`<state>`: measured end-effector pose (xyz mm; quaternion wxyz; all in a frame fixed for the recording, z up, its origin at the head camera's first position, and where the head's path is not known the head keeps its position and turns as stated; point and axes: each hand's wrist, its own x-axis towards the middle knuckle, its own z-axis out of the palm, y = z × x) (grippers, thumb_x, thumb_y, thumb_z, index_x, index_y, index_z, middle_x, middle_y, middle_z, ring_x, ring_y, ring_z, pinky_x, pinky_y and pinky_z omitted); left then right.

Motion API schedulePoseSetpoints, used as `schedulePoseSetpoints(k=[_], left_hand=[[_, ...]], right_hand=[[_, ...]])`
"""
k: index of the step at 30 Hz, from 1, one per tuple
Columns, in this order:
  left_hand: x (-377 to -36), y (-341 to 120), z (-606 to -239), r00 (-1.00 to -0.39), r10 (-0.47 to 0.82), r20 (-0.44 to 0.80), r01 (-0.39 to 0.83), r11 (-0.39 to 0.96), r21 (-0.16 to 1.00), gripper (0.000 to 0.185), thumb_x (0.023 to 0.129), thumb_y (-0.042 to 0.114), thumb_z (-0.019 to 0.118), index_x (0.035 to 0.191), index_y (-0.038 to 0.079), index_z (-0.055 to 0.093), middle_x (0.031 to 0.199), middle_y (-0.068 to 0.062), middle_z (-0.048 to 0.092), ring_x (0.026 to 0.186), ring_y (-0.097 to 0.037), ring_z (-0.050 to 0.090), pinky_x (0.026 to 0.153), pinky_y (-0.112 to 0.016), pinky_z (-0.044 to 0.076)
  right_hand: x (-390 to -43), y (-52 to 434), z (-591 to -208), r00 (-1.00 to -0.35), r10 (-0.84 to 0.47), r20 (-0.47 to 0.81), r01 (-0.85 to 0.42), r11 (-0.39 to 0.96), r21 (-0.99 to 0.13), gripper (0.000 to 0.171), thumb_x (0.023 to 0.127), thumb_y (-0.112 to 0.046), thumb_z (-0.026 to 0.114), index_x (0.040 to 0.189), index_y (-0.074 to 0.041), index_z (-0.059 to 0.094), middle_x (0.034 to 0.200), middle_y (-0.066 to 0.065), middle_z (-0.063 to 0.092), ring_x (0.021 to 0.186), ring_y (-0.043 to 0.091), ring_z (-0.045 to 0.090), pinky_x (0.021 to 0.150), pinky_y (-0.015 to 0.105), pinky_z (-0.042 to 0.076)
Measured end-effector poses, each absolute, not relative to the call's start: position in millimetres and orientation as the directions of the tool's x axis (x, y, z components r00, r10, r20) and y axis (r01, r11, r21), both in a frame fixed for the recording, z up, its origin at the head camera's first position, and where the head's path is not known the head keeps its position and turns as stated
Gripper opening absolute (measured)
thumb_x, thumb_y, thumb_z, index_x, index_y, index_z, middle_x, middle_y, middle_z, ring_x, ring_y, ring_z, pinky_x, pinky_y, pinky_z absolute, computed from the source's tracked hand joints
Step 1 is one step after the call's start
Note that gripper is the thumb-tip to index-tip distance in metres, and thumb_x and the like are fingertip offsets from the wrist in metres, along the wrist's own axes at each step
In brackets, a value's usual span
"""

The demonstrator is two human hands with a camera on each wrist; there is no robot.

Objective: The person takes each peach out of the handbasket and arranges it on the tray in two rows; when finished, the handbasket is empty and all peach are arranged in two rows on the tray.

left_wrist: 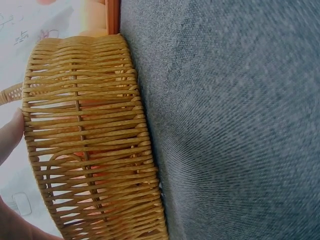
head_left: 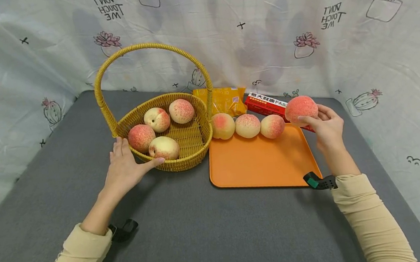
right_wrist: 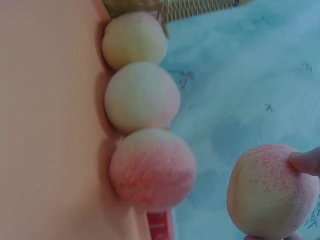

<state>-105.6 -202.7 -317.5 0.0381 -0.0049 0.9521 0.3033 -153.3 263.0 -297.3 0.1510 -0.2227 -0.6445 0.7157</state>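
A wicker basket (head_left: pixel 182 161) with a tall handle holds several peaches (head_left: pixel 163 147). My left hand (head_left: pixel 126 167) rests against its near rim, thumb along the weave, fingers straight; the left wrist view shows the basket wall (left_wrist: pixel 90 140) close up. Three peaches (head_left: pixel 248 125) sit in a row along the far edge of an orange tray (head_left: pixel 263 164). My right hand (head_left: pixel 326 127) holds another peach (head_left: pixel 301 109) above the tray's far right corner, fingers curled round it. In the right wrist view this peach (right_wrist: pixel 272 192) hangs right of the row (right_wrist: pixel 142 97).
A yellow snack packet (head_left: pixel 224 99) and a red box (head_left: pixel 266 103) lie behind the tray, against a white cactus-print cloth backdrop (head_left: pixel 298 19). The grey table top (head_left: pixel 190 235) ends at the cloth on the left, back and right.
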Motion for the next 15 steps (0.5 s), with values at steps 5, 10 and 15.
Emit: schedulePoseSetpoints(k=[5,10,15], left_hand=[[-104.5,-203.0,-316.8,-0.998,0.018,-0.065,-0.023,0.814,0.58,0.123,0.081,0.061,0.068,0.147,-0.018,0.001,0.153,-0.037,-0.01,0.142,-0.051,-0.004,0.113,-0.062,0.003],[-103.9,-203.4,-317.0,-0.998,0.02,-0.06,-0.019,0.815,0.579,0.123,0.081,0.062,0.068,0.147,-0.018,0.001,0.153,-0.037,-0.009,0.142,-0.05,-0.005,0.113,-0.062,0.003],[-104.4,-202.7,-317.2,-0.998,0.021,-0.065,-0.021,0.815,0.58,0.124,0.081,0.062,0.068,0.147,-0.018,0.001,0.153,-0.037,-0.009,0.142,-0.05,-0.005,0.114,-0.061,0.002]], right_hand=[[-160.2,271.9,-307.8,-0.82,0.542,-0.185,0.17,-0.079,-0.982,0.056,0.077,0.001,0.079,0.126,-0.011,0.054,0.123,0.006,0.057,0.104,0.013,0.052,0.101,0.027,0.045],[-167.1,278.3,-323.9,-0.791,0.57,-0.221,0.255,-0.021,-0.967,0.061,0.078,-0.002,0.077,0.133,-0.007,0.052,0.105,-0.002,0.057,0.095,0.009,0.053,0.096,0.026,0.046],[-171.0,281.6,-337.3,-0.776,0.588,-0.227,0.295,0.021,-0.955,0.06,0.078,-0.001,0.075,0.134,-0.004,0.052,0.097,-0.005,0.052,0.088,0.006,0.05,0.095,0.025,0.045]])
